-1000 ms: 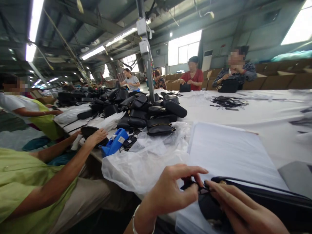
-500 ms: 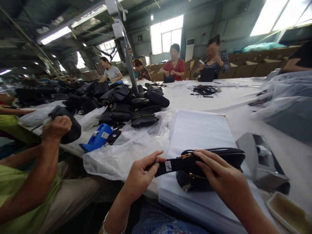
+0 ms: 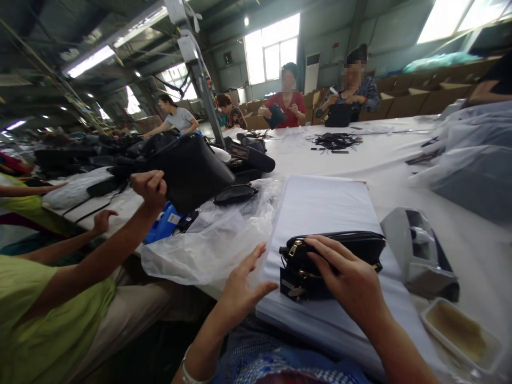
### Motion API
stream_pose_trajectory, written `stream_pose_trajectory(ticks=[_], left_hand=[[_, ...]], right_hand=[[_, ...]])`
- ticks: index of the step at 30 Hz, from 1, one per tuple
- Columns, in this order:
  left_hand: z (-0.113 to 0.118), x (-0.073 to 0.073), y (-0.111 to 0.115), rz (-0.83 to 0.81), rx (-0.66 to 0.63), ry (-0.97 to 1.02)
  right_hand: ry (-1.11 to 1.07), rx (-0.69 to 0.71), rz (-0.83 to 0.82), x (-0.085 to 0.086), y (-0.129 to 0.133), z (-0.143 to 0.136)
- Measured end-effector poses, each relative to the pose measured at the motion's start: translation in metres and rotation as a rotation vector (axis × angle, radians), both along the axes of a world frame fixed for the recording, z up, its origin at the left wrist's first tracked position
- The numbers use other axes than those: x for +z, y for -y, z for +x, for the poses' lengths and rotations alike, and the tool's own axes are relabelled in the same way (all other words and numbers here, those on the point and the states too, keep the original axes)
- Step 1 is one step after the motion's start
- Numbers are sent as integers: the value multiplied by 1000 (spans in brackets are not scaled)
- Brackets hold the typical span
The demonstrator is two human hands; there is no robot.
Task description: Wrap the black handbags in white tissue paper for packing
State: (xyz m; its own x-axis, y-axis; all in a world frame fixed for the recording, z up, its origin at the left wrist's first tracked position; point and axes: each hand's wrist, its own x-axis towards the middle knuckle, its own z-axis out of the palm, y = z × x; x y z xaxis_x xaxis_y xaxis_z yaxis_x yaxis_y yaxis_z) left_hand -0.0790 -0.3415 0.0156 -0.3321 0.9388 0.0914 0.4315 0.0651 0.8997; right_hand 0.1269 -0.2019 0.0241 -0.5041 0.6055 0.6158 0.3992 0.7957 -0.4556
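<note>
A small black bag (image 3: 320, 266) with gold zippers lies on a stack of white sheets (image 3: 328, 202) in front of me. My right hand (image 3: 348, 266) grips its top edge beside the zipper pull, fingertips on the near side of the zipper. At the bag's left end hangs a black tag (image 3: 288, 282) on a thin cord. To the left of the bag, my left hand (image 3: 244, 285) is empty, with thumb and fingers spread apart, not touching the bag.
A person in green at the left lifts a large black bag (image 3: 192, 170) over a pile of bags. Clear plastic (image 3: 212, 253) lies left of the sheets. A grey dispenser (image 3: 420, 250) and a tray (image 3: 460, 330) stand at the right. Black tags (image 3: 336, 141) lie farther back.
My left hand has let go of the black tag, which now hangs down by the bag. The neighbour has raised a black bag and moved it right, over the pile.
</note>
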Motion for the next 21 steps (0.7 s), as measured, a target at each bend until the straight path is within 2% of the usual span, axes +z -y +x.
stream_pose_trajectory(ticks=[2, 4, 8, 11, 17, 19, 21], left_hand=[[14, -14, -9, -34, -27, 112], [27, -24, -17, -12, 2, 158], [31, -33, -25, -29, 95, 185], [16, -35, -12, -106, 114, 192], [-17, -33, 41, -294, 200, 41], [-18, -28, 47, -327, 183, -8], [-14, -21, 42, -298, 174, -72]], right_hand=[[-1, 11, -18, 1, 0, 0], [-11, 21, -31, 0, -1, 0], [-40, 32, -37, -1, -3, 1], [-38, 32, -45, -3, -5, 1], [-55, 31, -50, -7, -8, 0], [-58, 40, -46, -6, -7, -1], [-70, 41, -44, -3, -4, 0]])
